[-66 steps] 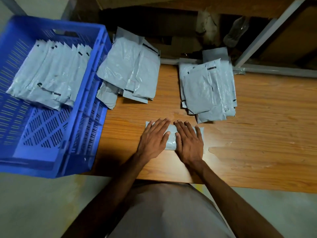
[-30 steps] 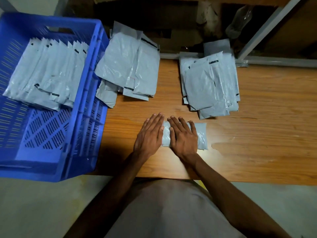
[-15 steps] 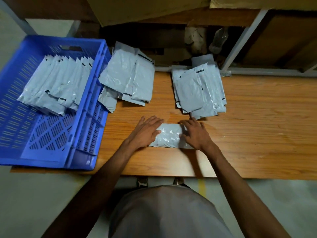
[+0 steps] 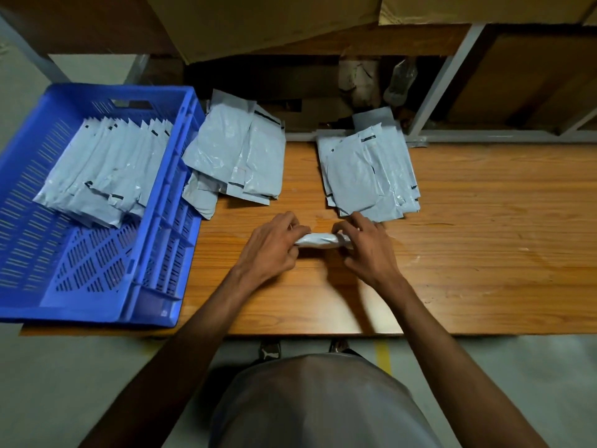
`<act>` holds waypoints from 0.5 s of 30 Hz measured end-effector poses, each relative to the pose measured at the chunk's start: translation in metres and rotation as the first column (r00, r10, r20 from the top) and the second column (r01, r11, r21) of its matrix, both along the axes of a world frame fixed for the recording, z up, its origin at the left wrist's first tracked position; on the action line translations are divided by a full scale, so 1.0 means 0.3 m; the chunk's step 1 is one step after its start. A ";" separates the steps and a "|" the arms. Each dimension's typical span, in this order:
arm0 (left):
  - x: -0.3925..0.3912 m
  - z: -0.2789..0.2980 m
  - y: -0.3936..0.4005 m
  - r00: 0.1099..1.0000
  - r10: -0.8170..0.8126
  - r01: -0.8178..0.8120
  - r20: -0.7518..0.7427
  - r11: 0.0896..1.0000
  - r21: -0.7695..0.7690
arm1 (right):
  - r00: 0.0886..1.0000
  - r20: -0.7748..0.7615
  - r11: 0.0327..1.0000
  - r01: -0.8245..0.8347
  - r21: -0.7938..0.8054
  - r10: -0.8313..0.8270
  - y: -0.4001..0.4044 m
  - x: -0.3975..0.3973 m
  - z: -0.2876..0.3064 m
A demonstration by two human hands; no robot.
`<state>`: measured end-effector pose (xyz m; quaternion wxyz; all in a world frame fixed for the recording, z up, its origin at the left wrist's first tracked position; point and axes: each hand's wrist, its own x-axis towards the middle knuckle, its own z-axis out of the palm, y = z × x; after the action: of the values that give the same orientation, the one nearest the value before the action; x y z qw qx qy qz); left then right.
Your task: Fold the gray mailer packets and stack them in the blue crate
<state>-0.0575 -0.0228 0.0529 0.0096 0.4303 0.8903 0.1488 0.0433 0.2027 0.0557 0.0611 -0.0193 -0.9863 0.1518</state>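
Since the wooden table (image 4: 468, 253) takes up most of the view, start there: the blue crate (image 4: 155, 279) sits over its 9 o'clock end, with a fanned row of folded gray packets (image 4: 103, 169) lying inside toward the crate's far half. Two loose heaps of unfolded mailers rest on the table, one at 11 o'clock leaning against the crate wall (image 4: 235, 156) and one at 1 o'clock (image 4: 368, 173). At the centre, lifted just off the wood, is the folded mailer packet (image 4: 318, 241), a narrow bundle held by both ends: the left hand (image 4: 269, 250) curls fingers and thumb round its 9 o'clock end, and the right hand (image 4: 368, 250) pinches its 3 o'clock end.

Thin, glossy plastic film like this looks very light, limp and slippery (the creases probably want to spring open). Gripping across the fold, fingers over and thumb under, should keep it closed; a hold on one loose layer would likely let it unfurl on the way to the crate.
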 end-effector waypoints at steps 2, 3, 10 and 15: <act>0.029 -0.053 -0.020 0.999 0.006 -0.005 -0.051 1.000 0.026 | 1.000 0.007 1.000 -0.004 0.013 0.004 -0.020 0.032 -0.036; 0.049 -0.081 -0.030 0.999 0.006 -0.005 -0.034 1.000 0.016 | 1.000 0.020 1.000 -0.014 0.005 0.013 -0.031 0.053 -0.061; 0.182 -0.182 -0.069 0.989 0.090 -0.096 0.113 0.994 0.050 | 1.000 0.000 0.981 -0.013 -0.194 0.014 -0.060 0.176 -0.192; 0.163 -0.209 0.034 0.973 0.189 -0.199 0.128 0.978 0.065 | 0.996 0.006 0.984 0.094 -0.154 -0.094 -0.083 0.126 -0.226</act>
<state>-0.0087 -0.0125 -0.0098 0.0325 0.3315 0.9194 0.2094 0.0813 0.1777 -0.0121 0.0670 -0.0704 -0.9696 0.2245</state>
